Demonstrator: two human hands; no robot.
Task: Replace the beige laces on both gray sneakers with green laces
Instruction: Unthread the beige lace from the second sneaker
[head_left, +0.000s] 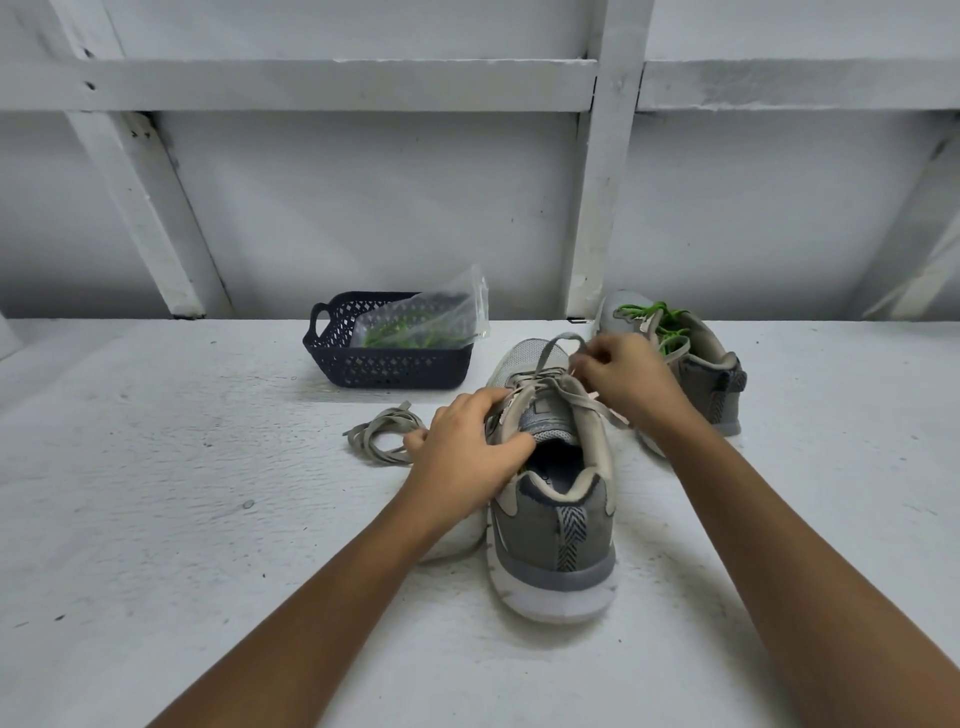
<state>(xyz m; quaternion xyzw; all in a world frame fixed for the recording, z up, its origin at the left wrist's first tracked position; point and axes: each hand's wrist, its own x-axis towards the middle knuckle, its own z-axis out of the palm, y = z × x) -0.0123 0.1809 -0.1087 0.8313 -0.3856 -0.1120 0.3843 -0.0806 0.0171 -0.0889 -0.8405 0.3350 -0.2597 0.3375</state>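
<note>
Your L hand (467, 447) grips the near shoe (550, 519) at mid-bench (156, 467), fingers curled over its collar edge. Your R hand (628, 374) pinches its beige lace (558, 345) above the toe, loop standing up. The far shoe (696, 374), at 1 o'clock, wears a green lace (654, 317). A loose lace (379, 434) lies at 9 o'clock of the near shoe. The basket (363, 371), w/ a bag (421, 325) of green laces, sits at 11.

Soft, even, cool light; faint shadows; sharp centre, wide-angle bending at edges.
</note>
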